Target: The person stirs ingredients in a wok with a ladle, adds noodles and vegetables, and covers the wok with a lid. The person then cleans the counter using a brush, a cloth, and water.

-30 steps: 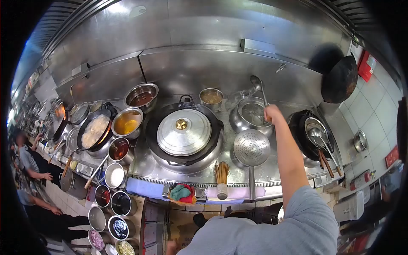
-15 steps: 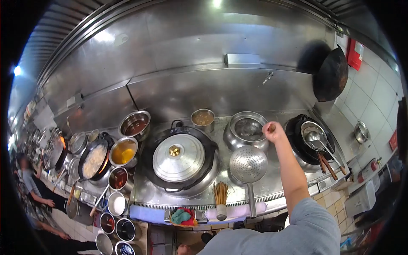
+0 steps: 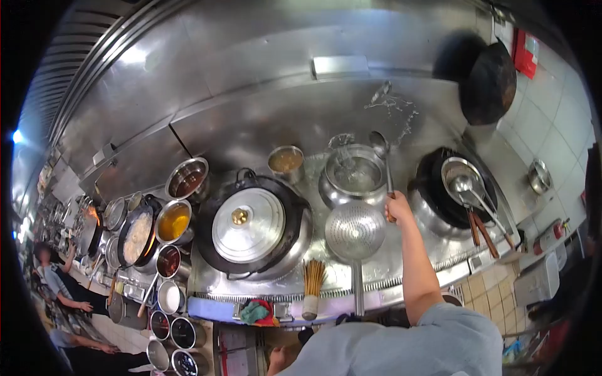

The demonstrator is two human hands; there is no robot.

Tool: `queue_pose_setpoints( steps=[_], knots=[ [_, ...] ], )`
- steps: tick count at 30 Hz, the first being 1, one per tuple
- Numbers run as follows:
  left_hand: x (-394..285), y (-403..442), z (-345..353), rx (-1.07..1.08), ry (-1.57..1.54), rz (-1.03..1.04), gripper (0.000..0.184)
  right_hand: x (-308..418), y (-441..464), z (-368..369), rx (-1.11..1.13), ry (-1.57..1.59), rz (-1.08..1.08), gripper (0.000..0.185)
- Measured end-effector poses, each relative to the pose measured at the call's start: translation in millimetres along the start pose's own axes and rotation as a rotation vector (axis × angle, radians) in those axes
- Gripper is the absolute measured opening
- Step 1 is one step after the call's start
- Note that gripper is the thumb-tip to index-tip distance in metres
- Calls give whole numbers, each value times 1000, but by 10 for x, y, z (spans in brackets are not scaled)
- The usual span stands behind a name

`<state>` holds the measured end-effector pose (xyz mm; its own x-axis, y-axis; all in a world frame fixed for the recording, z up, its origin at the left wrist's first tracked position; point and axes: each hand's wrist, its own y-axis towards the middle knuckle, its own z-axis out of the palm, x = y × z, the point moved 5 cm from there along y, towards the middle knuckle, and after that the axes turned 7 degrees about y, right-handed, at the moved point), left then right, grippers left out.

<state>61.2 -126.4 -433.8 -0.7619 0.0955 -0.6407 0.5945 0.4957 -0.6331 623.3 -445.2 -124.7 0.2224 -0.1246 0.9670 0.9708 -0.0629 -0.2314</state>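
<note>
Head camera: the ladle is up beside the steel pot, right hand wrapped round its handle. A perforated strainer lies in front; the left hand hangs low, its grip I can't tell.

We see a silver lid with a gold knob, amber liquid left of it, a grey dotted strainer right.
</note>
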Motion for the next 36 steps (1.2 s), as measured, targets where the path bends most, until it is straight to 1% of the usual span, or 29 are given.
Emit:
queue_pose_setpoints(
  steps=[2,3,4,5,6,7,9,11,13,15,16,17,18,19,20,21,22,23,24,26,27,28,30,31,32,33,34,35,36],
  knots=[
    [-82,-107,27,27,-9,-43,18,11,-201,105,109,-132,4,10],
    [-134,-159,22,41,-42,-61,19,-65,-116,127,142,-257,-8,11],
    [11,-109,2,56,-16,-74,19,-201,47,171,178,-383,-17,11],
    [309,102,58,177,-349,-92,20,-402,280,238,195,-554,2,13],
    [454,191,58,292,-682,-112,21,-434,319,342,226,-402,85,7],
    [385,116,7,303,-656,-121,21,-464,387,455,255,-247,159,7],
    [221,19,-131,127,-246,29,20,-575,591,667,348,584,459,9],
    [163,-39,-204,101,-299,19,19,-342,606,722,287,1140,764,16],
    [-31,-98,-243,45,-393,27,19,-105,522,755,311,1169,719,13],
    [-132,-343,-321,-82,-102,-148,18,101,467,840,325,1271,719,13],
    [-99,-360,-313,-96,-122,-151,18,265,406,903,355,1269,703,12],
    [-40,-378,-319,-96,-140,-163,18,502,290,984,454,1279,686,9],
    [0,-397,-341,-93,-152,-172,19,726,282,1067,496,1286,706,14],
    [51,-413,-362,-86,-161,-181,19,920,411,1112,582,1354,651,18],
    [116,-443,-354,-74,-170,-192,20,1075,572,1127,562,1525,581,20],
    [204,-507,-309,-58,-179,-209,20,1045,657,1173,557,1515,589,20],
    [197,-599,-278,-56,-188,-214,20,1040,775,1212,618,1482,413,19],
    [193,-670,-318,-108,-171,-270,21,1033,860,1283,684,1446,234,18],
    [107,-675,-368,-164,-160,-317,21,888,918,1389,706,1442,230,18],
    [484,-511,-295,-149,-149,-254,24,239,888,1350,220,310,27,12],
    [750,-383,-225,-143,-105,-216,26,297,406,1230,99,223,45,10],
    [1031,-241,-121,-132,13,-164,28,127,368,1091,52,143,24,8],
    [1369,-156,70,-121,354,-33,32,117,-42,833,84,-42,69,10],
    [1334,-213,132,-123,609,72,34,-20,58,772,89,-58,81,10],
    [1560,-261,153,-101,187,-185,44,-253,241,719,116,-203,88,12],
    [1649,-333,182,-86,187,-205,44,-364,249,690,142,-350,99,15],
    [1744,-409,194,-89,139,-243,43,-462,295,694,185,-259,207,17],
    [1793,-456,193,-95,91,-276,41,-513,459,683,180,-271,216,17],
    [1782,-444,192,-105,41,-304,40,-640,653,751,236,261,437,12]
  ],
)
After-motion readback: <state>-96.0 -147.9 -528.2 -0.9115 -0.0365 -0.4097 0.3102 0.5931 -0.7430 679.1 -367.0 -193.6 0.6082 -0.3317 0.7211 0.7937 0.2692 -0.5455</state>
